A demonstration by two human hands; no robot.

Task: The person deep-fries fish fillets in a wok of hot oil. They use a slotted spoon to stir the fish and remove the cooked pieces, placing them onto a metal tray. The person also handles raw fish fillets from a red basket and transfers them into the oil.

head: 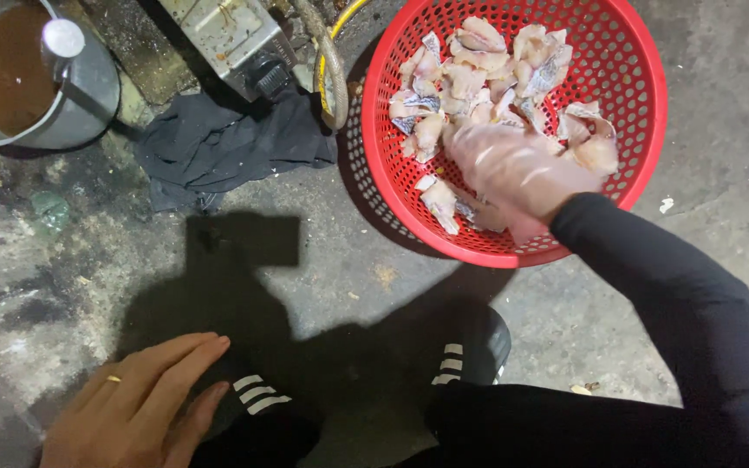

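A round red plastic basket (643, 69) stands on the concrete floor and holds several pale cut fish pieces (478, 82). My right hand (513, 169), in a thin clear glove and a black sleeve, reaches into the basket among the pieces; it is blurred and whether it grips one cannot be told. My left hand (136, 407), bare with a ring on one finger, rests flat with fingers together on my left knee at the bottom left. It holds nothing.
A grey metal bucket (88, 95) of brown liquid stands at the top left. A dark cloth (218, 143) lies beside a metal box (227, 39) and a hose (333, 74). My black shoes with white stripes (470, 355) stand on the wet concrete floor.
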